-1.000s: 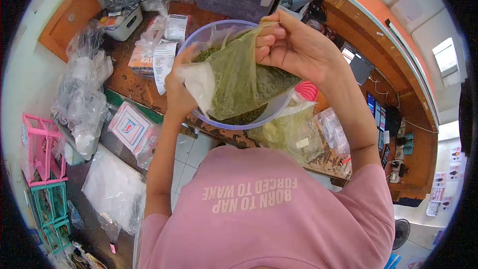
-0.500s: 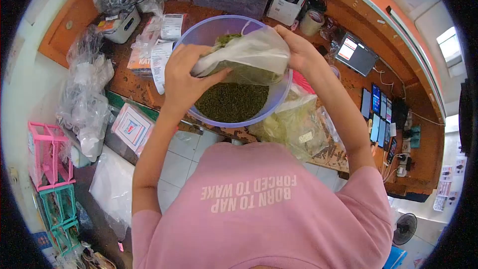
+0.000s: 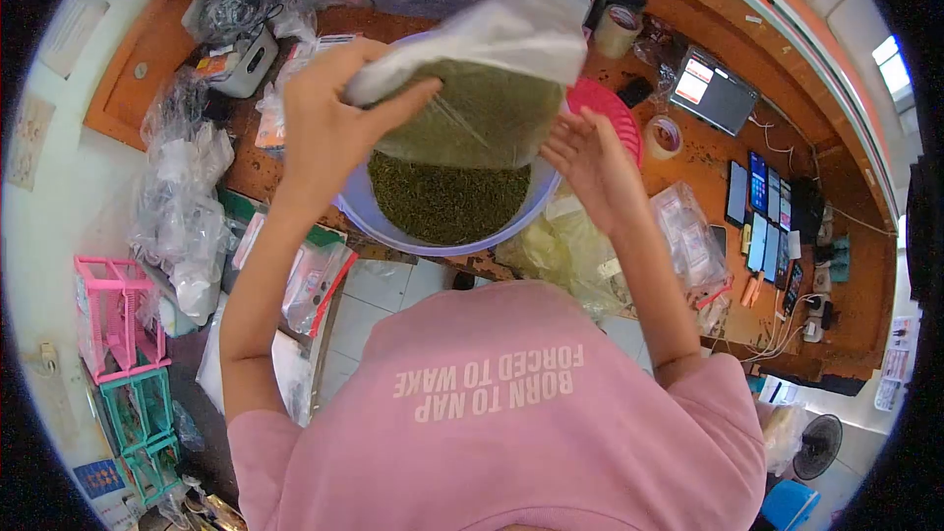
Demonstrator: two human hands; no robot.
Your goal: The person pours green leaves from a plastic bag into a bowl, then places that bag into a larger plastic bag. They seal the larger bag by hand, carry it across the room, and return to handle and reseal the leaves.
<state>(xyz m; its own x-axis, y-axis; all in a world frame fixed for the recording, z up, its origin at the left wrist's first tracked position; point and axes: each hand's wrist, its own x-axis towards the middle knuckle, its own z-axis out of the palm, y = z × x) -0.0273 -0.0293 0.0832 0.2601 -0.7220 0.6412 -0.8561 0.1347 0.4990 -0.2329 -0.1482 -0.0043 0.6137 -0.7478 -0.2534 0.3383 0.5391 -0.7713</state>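
Note:
A clear plastic bag (image 3: 472,108), its lower part filled with green-brown dried material, hangs over a purple tub (image 3: 393,234). My left hand (image 3: 339,113) grips the bag's left side between thumb and fingers. Beside the bag's lower right edge is my right hand (image 3: 600,162), its fingers apart and slightly curled, with nothing held in it. Dark green dried bits (image 3: 447,202) cover the tub's bottom. The bag hides the tub's back part.
A pink basket (image 3: 615,113) and a tape roll (image 3: 664,136) sit right of the tub. Several phones (image 3: 767,211) and a tablet (image 3: 713,90) lie farther right. Crumpled plastic bags (image 3: 182,197) are at the left. A yellowish bag (image 3: 565,251) touches the tub's front right.
The bag is now more upright and higher, its filled part facing me. My right hand has let go of the bag's top right and moved down. My left hand has shifted slightly left.

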